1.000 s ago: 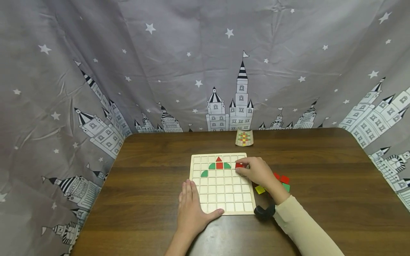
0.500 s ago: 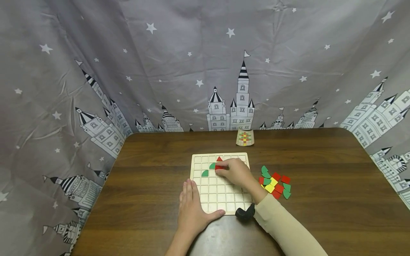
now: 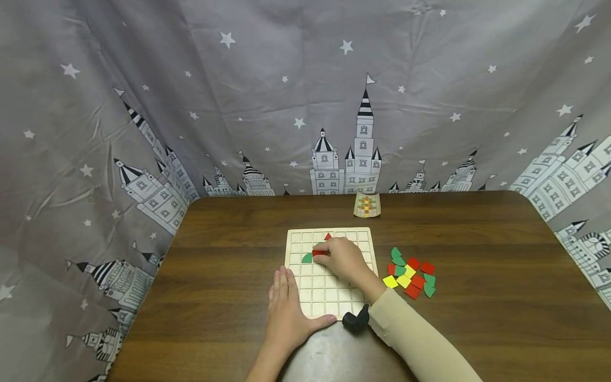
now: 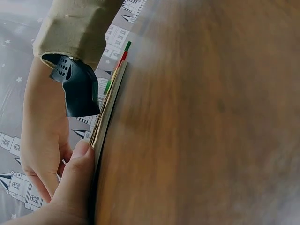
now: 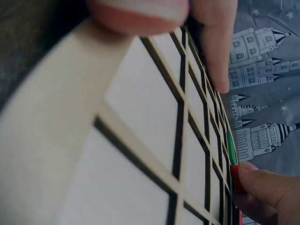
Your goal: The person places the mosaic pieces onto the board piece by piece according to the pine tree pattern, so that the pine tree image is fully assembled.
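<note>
Our right hand (image 3: 345,260) moved leftward, its grip pinching one red piece (image 3: 317,253). Our left hand (image 3: 286,321), unclenched, touches the board (image 3: 317,295).

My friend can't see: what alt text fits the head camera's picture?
A person's right hand pinches a red piece at a gridded board, beside a green quarter-circle, while the left hand rests at the board's near left corner. Loose red, yellow and green pieces lie to the right on a brown table, with a patterned card and a castle-print curtain beyond.
</note>
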`<state>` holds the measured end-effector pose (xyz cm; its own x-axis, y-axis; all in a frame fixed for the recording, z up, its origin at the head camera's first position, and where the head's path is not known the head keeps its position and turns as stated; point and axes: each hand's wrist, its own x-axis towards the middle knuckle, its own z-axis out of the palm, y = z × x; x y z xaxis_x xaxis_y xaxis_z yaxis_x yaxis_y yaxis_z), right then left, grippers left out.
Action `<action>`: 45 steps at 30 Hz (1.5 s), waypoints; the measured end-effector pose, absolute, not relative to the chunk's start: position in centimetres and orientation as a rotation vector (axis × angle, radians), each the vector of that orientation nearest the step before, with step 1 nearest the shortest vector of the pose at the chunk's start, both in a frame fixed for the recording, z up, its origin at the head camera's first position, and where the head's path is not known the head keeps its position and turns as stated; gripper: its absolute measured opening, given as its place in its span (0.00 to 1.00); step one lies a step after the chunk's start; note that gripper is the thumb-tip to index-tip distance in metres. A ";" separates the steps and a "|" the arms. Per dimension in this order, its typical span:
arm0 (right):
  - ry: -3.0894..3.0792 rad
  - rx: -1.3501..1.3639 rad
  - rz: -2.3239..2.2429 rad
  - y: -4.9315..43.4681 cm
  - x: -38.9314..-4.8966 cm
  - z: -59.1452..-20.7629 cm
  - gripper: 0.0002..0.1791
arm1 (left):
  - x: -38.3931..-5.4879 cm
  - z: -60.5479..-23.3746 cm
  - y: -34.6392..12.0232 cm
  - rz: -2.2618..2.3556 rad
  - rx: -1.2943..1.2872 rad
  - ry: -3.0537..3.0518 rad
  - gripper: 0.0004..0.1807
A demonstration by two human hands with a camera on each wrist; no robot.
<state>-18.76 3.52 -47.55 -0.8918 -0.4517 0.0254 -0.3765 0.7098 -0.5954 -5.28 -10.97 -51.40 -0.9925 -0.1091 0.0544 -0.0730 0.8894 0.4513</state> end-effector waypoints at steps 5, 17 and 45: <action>2.807 -0.714 -0.901 3.5 -18.7 -47.5 0.17 | -5.2 -51.5 -10.9 -0.702 0.138 -2.967 0.81; 2.896 -0.841 -0.751 3.6 -18.7 -47.8 0.13 | -5.0 -51.4 -10.7 -0.628 0.194 -2.966 0.81; 2.998 -0.954 -0.531 3.4 -18.2 -47.8 0.16 | -5.7 -51.6 -14.2 -0.507 -0.084 -3.026 0.78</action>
